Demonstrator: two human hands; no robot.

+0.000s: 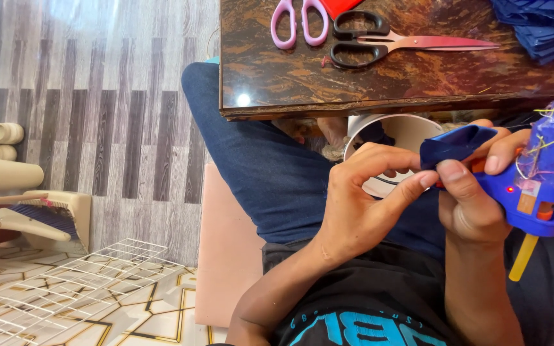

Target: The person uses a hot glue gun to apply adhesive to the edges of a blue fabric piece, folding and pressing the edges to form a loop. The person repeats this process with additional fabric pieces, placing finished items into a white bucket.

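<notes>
Your hands work just below the near edge of the low table (277,83), over your lap, so there is little room between that edge and your body. Your left hand (360,205) is closed in a pinch: its thumb and fingers press the small piece of dark blue fabric (453,144). Your right hand (476,192) is wrapped around the handle of the blue glue gun (546,179) and its fingertips also touch the fabric from the other side. The fabric is below the table edge, beside the gun, in front of a white cup (405,131) that stands under the table. A yellow glue stick (522,257) comes out from the back of the gun.

The table top is dark brown with a marble pattern, and it shines. On it you have two pairs of scissors: one with pink handles (299,25) and one with black handles (379,41), close together. At the right corner of the table lies a pile of blue fabric (546,25).

Left of the table the floor is open, with grey wood stripes. Far left of the table are a dustpan with a brush (40,218) and one white wire grid (65,282).
</notes>
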